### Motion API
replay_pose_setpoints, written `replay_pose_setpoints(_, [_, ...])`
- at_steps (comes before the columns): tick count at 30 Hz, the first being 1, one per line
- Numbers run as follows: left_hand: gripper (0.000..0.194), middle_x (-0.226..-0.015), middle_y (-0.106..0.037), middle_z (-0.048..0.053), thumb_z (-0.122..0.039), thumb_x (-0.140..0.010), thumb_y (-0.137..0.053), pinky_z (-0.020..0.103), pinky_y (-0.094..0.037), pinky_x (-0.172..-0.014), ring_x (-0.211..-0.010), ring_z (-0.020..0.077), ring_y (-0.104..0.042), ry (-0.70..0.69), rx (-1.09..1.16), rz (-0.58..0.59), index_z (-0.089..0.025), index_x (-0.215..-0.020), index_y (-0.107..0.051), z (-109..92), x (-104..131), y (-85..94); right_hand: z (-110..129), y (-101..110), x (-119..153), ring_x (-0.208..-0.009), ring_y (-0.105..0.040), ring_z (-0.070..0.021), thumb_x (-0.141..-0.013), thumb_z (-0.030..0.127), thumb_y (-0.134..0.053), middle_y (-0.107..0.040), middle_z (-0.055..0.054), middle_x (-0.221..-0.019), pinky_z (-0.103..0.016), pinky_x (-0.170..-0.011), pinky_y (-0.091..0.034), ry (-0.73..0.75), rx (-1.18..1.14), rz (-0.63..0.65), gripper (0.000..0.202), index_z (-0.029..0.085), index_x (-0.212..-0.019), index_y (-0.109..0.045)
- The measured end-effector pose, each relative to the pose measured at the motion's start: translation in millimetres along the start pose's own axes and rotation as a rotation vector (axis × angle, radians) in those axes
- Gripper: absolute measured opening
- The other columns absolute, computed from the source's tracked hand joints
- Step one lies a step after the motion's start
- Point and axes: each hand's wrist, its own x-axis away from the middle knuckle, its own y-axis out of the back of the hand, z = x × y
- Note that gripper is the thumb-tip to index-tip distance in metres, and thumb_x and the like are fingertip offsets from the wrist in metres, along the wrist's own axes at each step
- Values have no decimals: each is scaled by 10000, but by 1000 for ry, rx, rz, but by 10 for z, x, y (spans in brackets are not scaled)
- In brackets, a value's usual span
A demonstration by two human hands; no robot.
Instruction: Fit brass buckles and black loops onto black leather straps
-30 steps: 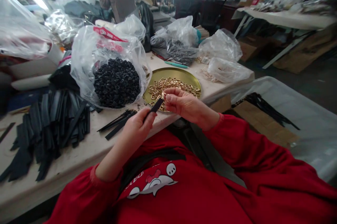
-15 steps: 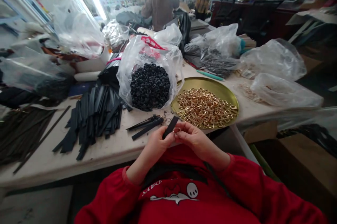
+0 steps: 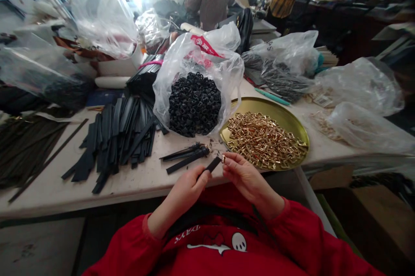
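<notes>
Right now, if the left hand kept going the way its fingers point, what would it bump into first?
The left hand holds a black strap pointing up and right. Going straight on, it would most likely meet the right hand first, then the gold tray of buckles, though depth is hard to judge.

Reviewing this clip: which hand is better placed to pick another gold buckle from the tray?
Probably the right hand: it sits just beside the gold tray, while the left hand grips the black strap.

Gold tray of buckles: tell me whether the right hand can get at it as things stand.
Probably yes. The right hand is just in front of the gold tray, whose near rim is open with nothing between; only the small buckle pinched in its fingertips occupies it.
</notes>
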Motion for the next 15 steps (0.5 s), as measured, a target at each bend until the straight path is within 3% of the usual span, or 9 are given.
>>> replay_pose_setpoints(10, [290,-656,-557,-8,-335,-884,-346,223,-307,-557,-616,132,-501,-85,-185,122,-186,-738,-547,90,153,107,-106,-64,16,-508,-556,-21,-611,205,-769,-617,60,-675,-105,-491,-492,-229,-37,54,237,183,-810,-643])
replay_pose_setpoints(15, [294,-652,-555,-8,-326,-888,-339,220,-308,-549,-605,130,-496,-82,-167,49,-183,-742,-550,82,206,102,-120,-111,54,-484,-526,-16,-578,261,-788,-582,66,-618,-100,-465,-480,-192,3,60,249,163,-773,-667])
